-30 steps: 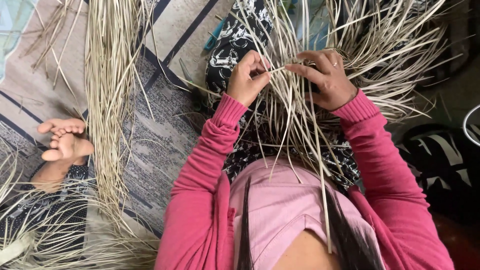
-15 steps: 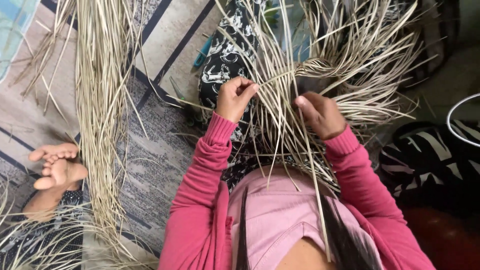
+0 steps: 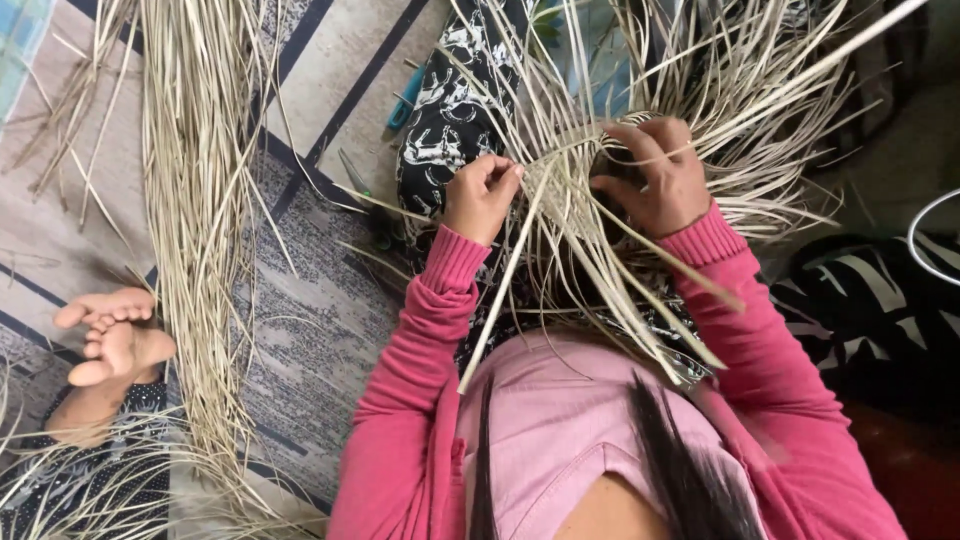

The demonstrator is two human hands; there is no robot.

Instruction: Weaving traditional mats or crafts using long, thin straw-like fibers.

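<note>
**Two hands deep in a spray of pale reed strips**

Dozens of thin, straw-coloured strips (image 3: pixel 600 250) fan out from a small woven core (image 3: pixel 560 165) held over the person's lap, and both hands are at that core. The left hand (image 3: pixel 480 197) is closed in a pinch, thumb and fingertips nipped on one strip right at the edge of the weave. The right hand (image 3: pixel 655 175) is curled over the far side of the core, fingers hooked in among the strands and gripping the woven part; several loose ends run across its back and wrist.

The strips look light and springy to me: they hold a long arc rather than drooping, so they would bend easily along their length but probably crease or split if folded sharply. They seem smooth and narrow, likely to slide through a loose grip, so taking hold close to the weave, as the left hand does, looks the surest place. The free ends whip about and reach down past the pink sleeves (image 3: pixel 420 350).

Off to the left, a long bundle of spare strips (image 3: pixel 195 200) lies on the patterned mat (image 3: pixel 320 300), well apart from both hands, and another person's bare feet (image 3: pixel 115 335) rest beside it. A blue-handled tool (image 3: pixel 405 100) lies on the mat near the black-and-white printed cloth (image 3: pixel 445 110).
</note>
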